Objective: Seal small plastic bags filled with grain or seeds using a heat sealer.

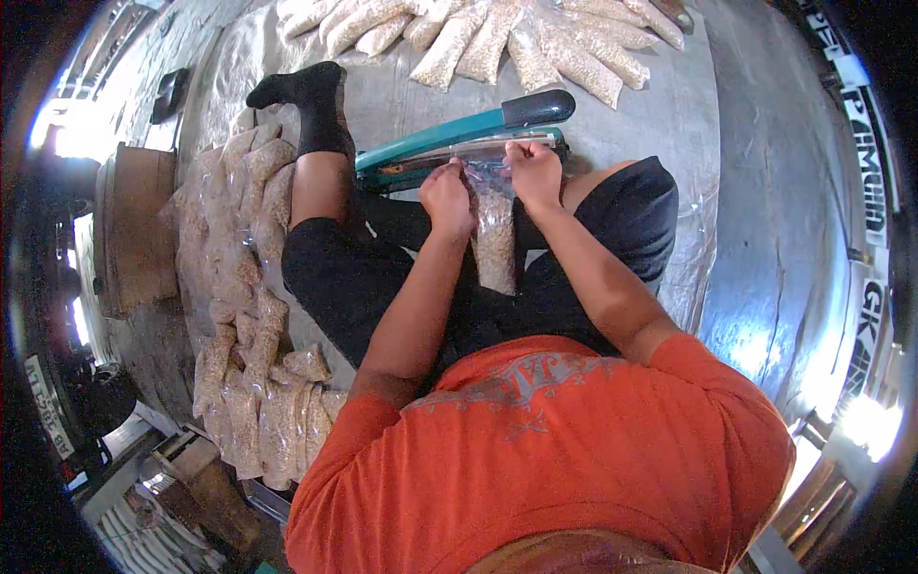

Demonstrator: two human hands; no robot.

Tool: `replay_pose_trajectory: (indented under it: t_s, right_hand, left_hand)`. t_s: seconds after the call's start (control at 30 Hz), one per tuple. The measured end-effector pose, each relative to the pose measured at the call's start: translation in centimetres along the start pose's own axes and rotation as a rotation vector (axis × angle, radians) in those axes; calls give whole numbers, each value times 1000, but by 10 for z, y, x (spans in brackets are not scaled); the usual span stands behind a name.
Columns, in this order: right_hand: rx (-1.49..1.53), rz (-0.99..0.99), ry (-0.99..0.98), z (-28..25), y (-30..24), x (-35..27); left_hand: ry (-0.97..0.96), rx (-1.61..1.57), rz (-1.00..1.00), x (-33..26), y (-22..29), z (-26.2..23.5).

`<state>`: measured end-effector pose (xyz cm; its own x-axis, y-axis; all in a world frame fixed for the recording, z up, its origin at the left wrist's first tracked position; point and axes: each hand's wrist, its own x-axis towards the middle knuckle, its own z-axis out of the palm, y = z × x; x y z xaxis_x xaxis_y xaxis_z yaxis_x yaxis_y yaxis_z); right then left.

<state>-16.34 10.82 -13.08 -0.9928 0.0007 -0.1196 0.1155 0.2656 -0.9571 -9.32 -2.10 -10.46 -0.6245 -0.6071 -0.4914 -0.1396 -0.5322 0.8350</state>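
A clear plastic bag [495,244] filled with pale, grain-like pieces hangs between my legs. My left hand [447,199] pinches one side of its top edge, and my right hand [534,174] pinches the other side. Stretched between them, the unfilled upper part of the bag lies against the near side of a teal impulse sealer [430,143]. The sealer's long lever is raised at an angle, with its black handle [538,108] just beyond my right hand.
Several filled bags [263,383] are heaped along my left side. More filled bags [535,48] fan out beyond the sealer on a grey sheet [660,115]. A cardboard box [139,230] stands at the far left, and my bent legs flank the bag.
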Motion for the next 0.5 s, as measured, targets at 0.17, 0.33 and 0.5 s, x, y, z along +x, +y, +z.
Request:
replay_pose_trajectory:
  t_s: [0.17, 0.33, 0.5]
  right_hand:
    - [-265, -217, 111, -2, -17, -10]
    - [-224, -109, 107, -1, -11, -3]
    - [-220, -85, 84, 3, -20, -2]
  left_hand:
    - [6, -58, -3, 0, 0, -1]
    - [27, -37, 0, -8, 9, 7]
    - [-28, -176, -33, 1, 3, 0]
